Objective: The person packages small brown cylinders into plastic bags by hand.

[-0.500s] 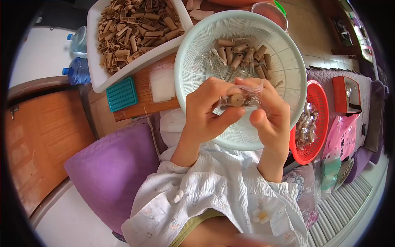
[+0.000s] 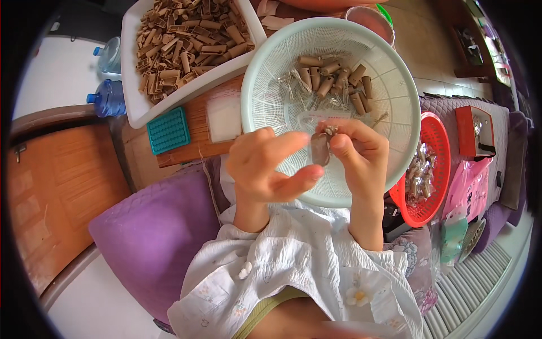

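Over the near part of a pale green mesh basket (image 2: 389, 96), my right hand (image 2: 362, 155) pinches a small clear plastic bag (image 2: 320, 153). A brown piece shows through its plastic, with small shiny bits beside my right thumb; their kind is too small to tell. My left hand (image 2: 254, 164) is just left of the bag, its thumb and fingers apart and slightly blurred. Deeper in the basket lie several brown tubes (image 2: 325, 86) among crumpled clear bags. A flat clear bag with a pinkish top edge (image 2: 322, 114) appears just beyond my right fingers.
A white tray (image 2: 131, 96) heaped with brown pieces (image 2: 186, 48) stands at the far left. Near it are a teal grid tray (image 2: 168, 131) and a stack of white sheets (image 2: 224, 118) on a wooden surface. A red basket (image 2: 445, 164) of filled bags sits right, beside a red box (image 2: 475, 130).
My left hand has let go of the bag and moved left, its fingers spreading. The bag now hangs tilted downward from my right hand alone.
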`<state>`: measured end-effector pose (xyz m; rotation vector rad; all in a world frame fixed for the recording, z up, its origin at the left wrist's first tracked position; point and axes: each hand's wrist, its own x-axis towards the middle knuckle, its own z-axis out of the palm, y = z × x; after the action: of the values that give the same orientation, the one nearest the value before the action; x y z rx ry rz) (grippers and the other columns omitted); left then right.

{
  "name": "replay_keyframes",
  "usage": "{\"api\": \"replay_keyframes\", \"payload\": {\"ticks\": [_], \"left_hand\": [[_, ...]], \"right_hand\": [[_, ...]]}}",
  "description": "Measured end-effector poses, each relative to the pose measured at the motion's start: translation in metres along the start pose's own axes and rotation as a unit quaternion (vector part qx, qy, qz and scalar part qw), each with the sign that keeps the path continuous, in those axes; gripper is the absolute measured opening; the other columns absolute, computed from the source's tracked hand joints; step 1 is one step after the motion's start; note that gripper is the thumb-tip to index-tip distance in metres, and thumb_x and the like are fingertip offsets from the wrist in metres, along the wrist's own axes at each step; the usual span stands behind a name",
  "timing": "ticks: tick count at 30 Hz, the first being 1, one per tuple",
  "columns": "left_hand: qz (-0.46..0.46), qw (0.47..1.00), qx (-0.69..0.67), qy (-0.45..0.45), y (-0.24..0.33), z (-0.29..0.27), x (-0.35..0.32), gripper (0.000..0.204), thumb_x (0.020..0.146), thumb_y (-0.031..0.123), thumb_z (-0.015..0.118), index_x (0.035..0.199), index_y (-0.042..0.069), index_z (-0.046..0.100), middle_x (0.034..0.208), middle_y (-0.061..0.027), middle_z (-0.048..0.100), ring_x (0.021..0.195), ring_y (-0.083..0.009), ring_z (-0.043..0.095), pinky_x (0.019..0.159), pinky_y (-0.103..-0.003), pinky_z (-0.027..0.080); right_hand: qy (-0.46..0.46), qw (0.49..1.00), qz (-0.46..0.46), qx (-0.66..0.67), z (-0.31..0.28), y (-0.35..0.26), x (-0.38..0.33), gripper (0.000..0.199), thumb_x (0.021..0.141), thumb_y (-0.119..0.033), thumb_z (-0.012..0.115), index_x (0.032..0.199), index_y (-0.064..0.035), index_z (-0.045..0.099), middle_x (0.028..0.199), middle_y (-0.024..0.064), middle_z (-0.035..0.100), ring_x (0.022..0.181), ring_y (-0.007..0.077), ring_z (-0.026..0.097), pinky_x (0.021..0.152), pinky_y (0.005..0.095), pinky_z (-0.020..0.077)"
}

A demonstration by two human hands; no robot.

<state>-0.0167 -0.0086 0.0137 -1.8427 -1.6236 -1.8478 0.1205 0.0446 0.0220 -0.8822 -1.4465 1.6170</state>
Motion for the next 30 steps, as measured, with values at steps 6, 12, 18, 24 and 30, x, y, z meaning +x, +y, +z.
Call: {"api": "replay_keyframes", "payload": {"ticks": [6,12,18,24,30], "left_hand": [[-0.065,0.992,-0.031,-0.103,-0.004,0.006,0.003,0.036,0.063,0.030,0.073,0.092,0.010,0.063,0.052,0.0008,0.050,0.040,-0.0060,0.034,0.037,-0.021,0.025],[-0.089,0.988,-0.048,-0.113,-0.006,0.001,0.001,0.033,0.061,0.029,0.074,0.087,0.011,0.064,0.053,0.0018,0.051,0.040,-0.0044,0.031,0.036,-0.020,0.022],[-0.107,0.983,-0.041,-0.144,-0.005,0.002,0.003,0.030,0.062,0.028,0.073,0.085,0.010,0.064,0.053,0.0014,0.051,0.039,-0.0046,0.031,0.036,-0.020,0.023],[-0.048,0.992,0.068,-0.095,-0.009,0.000,0.008,0.023,0.063,0.020,0.069,0.084,0.012,0.066,0.052,0.0017,0.044,0.042,-0.0092,0.036,0.037,-0.023,0.029],[-0.031,0.987,0.108,-0.116,-0.008,0.001,0.006,0.017,0.060,0.011,0.065,0.077,0.012,0.067,0.052,0.0016,0.042,0.044,-0.0118,0.039,0.038,-0.025,0.032]], "right_hand": [[-0.079,0.964,0.079,0.242,0.000,0.012,0.001,0.030,0.078,-0.021,0.062,0.095,0.0036,0.059,0.080,0.0068,0.061,0.072,0.0101,0.055,0.061,0.0220,0.0439],[-0.099,0.946,0.091,0.295,0.004,0.013,-0.002,0.038,0.081,-0.029,0.057,0.101,0.0043,0.056,0.086,0.0087,0.059,0.074,0.0124,0.055,0.064,0.0240,0.0451],[-0.124,0.931,0.133,0.316,0.001,0.021,0.001,0.030,0.086,-0.022,0.052,0.097,0.0045,0.057,0.085,0.0082,0.059,0.074,0.0116,0.054,0.066,0.0238,0.0438],[-0.003,0.994,0.059,0.092,0.019,0.015,-0.003,0.017,0.084,-0.008,0.050,0.094,0.0027,0.058,0.076,0.0060,0.060,0.070,0.0097,0.054,0.060,0.0215,0.0431],[-0.002,0.954,-0.115,-0.277,0.019,0.010,-0.003,0.018,0.071,0.002,0.057,0.088,-0.0029,0.060,0.066,0.0069,0.057,0.056,0.0194,0.052,0.051,0.0275,0.0415]]}}
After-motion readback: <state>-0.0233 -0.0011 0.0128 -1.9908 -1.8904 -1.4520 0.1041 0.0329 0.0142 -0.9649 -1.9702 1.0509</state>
